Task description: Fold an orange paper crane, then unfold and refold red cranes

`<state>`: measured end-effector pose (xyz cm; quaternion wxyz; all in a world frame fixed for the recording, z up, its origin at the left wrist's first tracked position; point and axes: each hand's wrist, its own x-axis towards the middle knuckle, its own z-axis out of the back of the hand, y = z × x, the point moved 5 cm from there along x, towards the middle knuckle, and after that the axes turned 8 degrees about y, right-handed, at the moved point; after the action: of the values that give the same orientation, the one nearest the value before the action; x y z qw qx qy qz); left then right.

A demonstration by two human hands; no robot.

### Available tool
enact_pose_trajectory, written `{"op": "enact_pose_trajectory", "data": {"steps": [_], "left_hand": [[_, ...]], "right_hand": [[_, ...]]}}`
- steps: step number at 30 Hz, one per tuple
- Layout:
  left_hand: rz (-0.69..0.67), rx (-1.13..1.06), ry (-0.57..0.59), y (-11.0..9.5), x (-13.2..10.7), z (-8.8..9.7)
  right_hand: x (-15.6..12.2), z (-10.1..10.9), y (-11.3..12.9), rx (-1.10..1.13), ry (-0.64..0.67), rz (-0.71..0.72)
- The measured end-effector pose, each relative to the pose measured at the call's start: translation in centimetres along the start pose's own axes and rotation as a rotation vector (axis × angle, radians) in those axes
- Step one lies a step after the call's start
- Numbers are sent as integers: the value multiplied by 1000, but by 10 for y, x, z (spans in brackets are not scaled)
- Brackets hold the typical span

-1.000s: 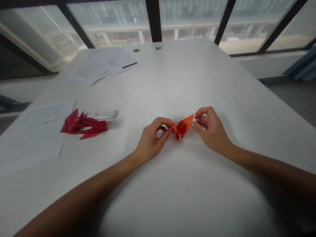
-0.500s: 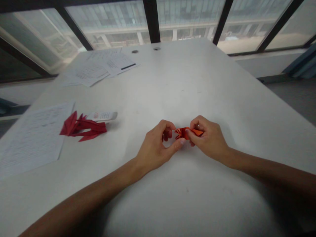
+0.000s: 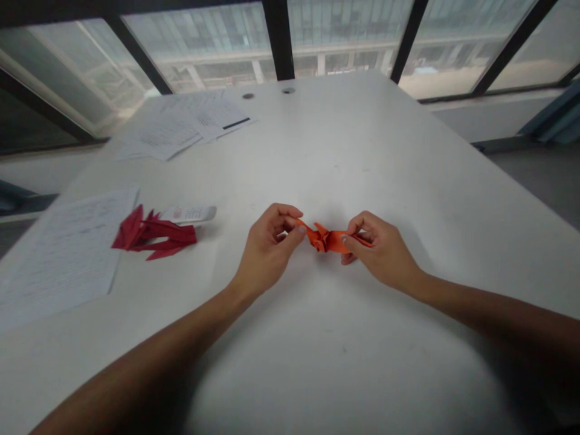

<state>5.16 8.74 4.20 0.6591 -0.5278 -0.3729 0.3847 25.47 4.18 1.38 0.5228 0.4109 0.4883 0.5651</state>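
Observation:
An orange folded-paper figure (image 3: 327, 240), likely an origami crane, is held in the air above the white table (image 3: 344, 362). It is stretched sideways between my two hands. My left hand (image 3: 269, 248) pinches its thin pointed end between thumb and fingertips. My right hand (image 3: 379, 251) grips the opposite end, with the thumb on top and the fingers curled beneath. The figure's folded middle shows between my hands, with small points rising from it. The ends are partly hidden by my fingers.
Left of my hands, a red folded-paper figure (image 3: 151, 234) lies against a white remote-like device (image 3: 187, 214). A printed sheet (image 3: 63, 257) lies at the left, with more papers (image 3: 183, 125) further back. Two small holes mark the table's far end, before large windows.
My hands have moved apart, the left one furthest. The orange paper now lies stretched out sideways, showing more of its length and its raised points.

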Motion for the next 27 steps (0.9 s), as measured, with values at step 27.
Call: {"op": "enact_pose_trajectory", "data": {"steps": [27], "left_hand": [[75,146,-18,18,2,-2]], "right_hand": [[11,0,-12,172,76,-24]]}}
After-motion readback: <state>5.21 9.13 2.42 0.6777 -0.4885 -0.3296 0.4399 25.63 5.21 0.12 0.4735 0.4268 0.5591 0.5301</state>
